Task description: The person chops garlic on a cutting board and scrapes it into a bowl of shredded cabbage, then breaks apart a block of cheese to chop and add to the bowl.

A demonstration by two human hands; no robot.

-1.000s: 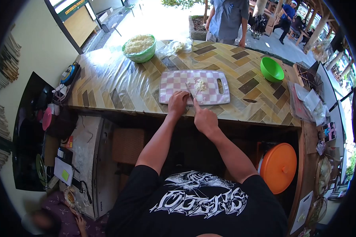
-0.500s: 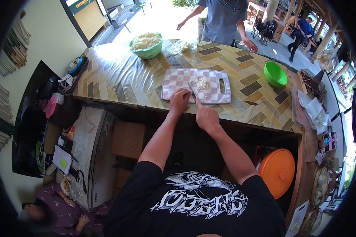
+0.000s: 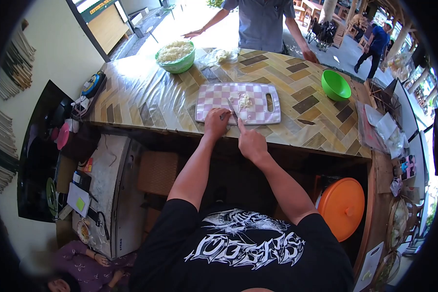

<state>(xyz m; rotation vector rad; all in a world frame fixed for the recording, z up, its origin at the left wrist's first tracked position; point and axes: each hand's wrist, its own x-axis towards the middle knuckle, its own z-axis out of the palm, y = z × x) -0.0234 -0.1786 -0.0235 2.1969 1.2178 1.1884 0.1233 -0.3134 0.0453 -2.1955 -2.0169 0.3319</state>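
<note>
A checkered pink and white cutting board (image 3: 264, 113) lies near the counter's front edge, with a small pile of chopped pale pieces (image 3: 245, 101) on it. My right hand (image 3: 252, 143) is closed on a knife (image 3: 232, 109), whose blade points away over the board. Beside the blade, my left hand (image 3: 216, 122) has its fingers curled together at the board's front edge. What those fingers hold is too small to make out.
A green basket of pale shredded food (image 3: 176, 62) and a plastic bag (image 3: 222, 57) stand at the back. On the right is a green bowl (image 3: 336, 86). A person (image 3: 260, 24) stands across the counter (image 3: 297, 73); another (image 3: 85, 265) sits lower left.
The person across the counter has moved their arms, one reaching nearer the basket. The person at lower left has shifted, and the one in blue has moved. My hands stay at the board.
</note>
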